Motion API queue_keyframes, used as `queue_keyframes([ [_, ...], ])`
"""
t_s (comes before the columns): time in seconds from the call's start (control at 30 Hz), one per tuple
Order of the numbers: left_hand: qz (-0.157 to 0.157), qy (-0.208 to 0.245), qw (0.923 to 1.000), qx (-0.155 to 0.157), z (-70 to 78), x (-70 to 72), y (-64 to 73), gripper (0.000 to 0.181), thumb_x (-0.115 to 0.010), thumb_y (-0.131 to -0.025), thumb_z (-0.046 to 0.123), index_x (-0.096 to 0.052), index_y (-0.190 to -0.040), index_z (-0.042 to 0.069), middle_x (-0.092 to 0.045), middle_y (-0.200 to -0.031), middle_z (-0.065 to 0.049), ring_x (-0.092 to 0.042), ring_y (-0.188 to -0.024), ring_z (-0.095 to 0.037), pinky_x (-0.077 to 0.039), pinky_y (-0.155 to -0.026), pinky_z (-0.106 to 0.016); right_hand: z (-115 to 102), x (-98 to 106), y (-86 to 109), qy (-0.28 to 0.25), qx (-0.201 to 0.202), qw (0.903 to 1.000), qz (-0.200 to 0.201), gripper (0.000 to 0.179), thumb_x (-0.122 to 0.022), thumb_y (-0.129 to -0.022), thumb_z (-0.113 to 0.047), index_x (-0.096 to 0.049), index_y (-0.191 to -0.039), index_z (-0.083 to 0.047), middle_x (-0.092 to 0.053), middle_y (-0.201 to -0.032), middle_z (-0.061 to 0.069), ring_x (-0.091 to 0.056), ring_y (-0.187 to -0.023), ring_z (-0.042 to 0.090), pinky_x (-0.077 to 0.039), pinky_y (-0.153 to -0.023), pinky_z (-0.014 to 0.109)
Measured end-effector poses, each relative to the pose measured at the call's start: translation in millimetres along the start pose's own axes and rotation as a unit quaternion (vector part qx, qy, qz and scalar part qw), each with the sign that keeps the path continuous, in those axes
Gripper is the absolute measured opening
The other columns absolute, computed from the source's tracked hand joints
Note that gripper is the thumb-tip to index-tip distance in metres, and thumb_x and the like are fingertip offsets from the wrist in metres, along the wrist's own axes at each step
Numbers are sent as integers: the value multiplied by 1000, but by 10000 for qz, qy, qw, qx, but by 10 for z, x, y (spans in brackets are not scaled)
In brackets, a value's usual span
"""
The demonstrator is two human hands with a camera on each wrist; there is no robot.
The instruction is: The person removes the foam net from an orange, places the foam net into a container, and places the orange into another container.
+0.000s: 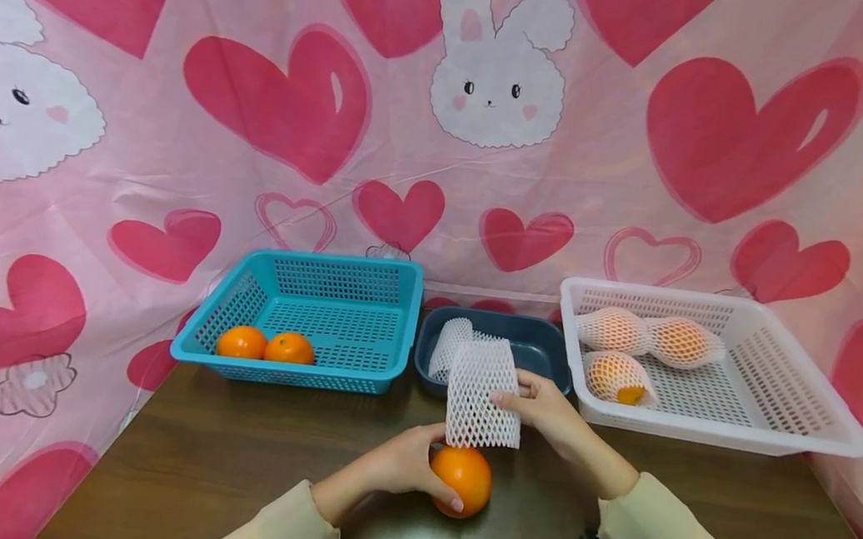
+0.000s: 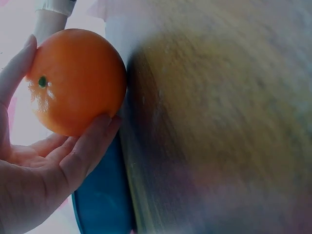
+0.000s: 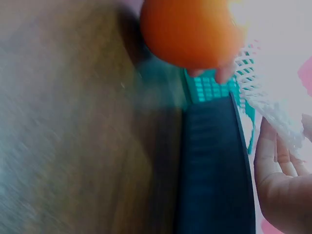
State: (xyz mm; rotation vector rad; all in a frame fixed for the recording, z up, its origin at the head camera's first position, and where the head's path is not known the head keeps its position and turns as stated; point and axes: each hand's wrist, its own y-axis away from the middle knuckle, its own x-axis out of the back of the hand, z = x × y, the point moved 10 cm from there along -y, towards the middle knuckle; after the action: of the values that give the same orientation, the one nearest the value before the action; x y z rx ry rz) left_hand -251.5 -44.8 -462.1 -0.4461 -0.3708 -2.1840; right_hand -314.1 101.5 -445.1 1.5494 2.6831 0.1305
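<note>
My left hand (image 1: 405, 461) grips an orange (image 1: 465, 482) at the front middle of the table, thumb on the near side. In the left wrist view the fingers curl round the orange (image 2: 80, 83), and its green stem spot faces the thumb side. A white foam net sleeve (image 1: 479, 398) is pinched between thumb and fingers of my right hand (image 1: 546, 409), just above and behind the orange. Flat-looking, the sleeve hangs with its lower edge near the top of the fruit. In the right wrist view the foam net (image 3: 268, 114) is partly washed out by glare.
A blue basket (image 1: 349, 379) at the back left holds two oranges (image 1: 267, 345). Between the baskets, a dark blue tray (image 1: 546, 344) contains more foam nets (image 1: 449, 346). The white basket (image 1: 758, 434) at the right has three net-wrapped oranges (image 1: 615, 331). A patterned cloth hangs behind.
</note>
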Motion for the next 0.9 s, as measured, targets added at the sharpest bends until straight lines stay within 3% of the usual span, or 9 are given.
queue_keyframes([
  [0.17,42,-132,9993,338,-19,9,9,73,-94,-73,18,-61,-137,5,-66,-123,2,-60,-103,-10,-49,-95,-29,-28,186,-97,-262,-53,9986,456,55,-61,-104,-16,-41,-146,14,-71,-119,10,-69,-97,15,-58,-88,35],
  [0.4,-69,-101,9989,452,-52,-8,11,68,-93,-75,19,-64,-136,9,-65,-121,5,-60,-94,-10,-50,-88,-28,-37,396,-203,-265,12,9928,1169,47,-56,-106,-14,-44,-143,12,-69,-110,3,-67,-92,10,-58,-82,29],
  [0.67,-72,-108,9990,419,-61,-1,2,66,-93,-75,19,-66,-134,10,-66,-120,4,-60,-94,-10,-50,-88,-29,-102,526,-310,-42,151,9832,1821,50,-55,-108,-18,-41,-147,10,-66,-127,18,-68,-90,6,-57,-79,24],
  [0.9,-179,-196,9996,113,-111,-23,-19,67,-91,-78,34,-64,-136,12,-66,-120,2,-60,-95,-13,-51,-86,-32,-129,610,-373,519,187,9724,2268,49,-54,-107,-14,-40,-147,9,-59,-132,32,-66,-88,9,-56,-75,23],
])
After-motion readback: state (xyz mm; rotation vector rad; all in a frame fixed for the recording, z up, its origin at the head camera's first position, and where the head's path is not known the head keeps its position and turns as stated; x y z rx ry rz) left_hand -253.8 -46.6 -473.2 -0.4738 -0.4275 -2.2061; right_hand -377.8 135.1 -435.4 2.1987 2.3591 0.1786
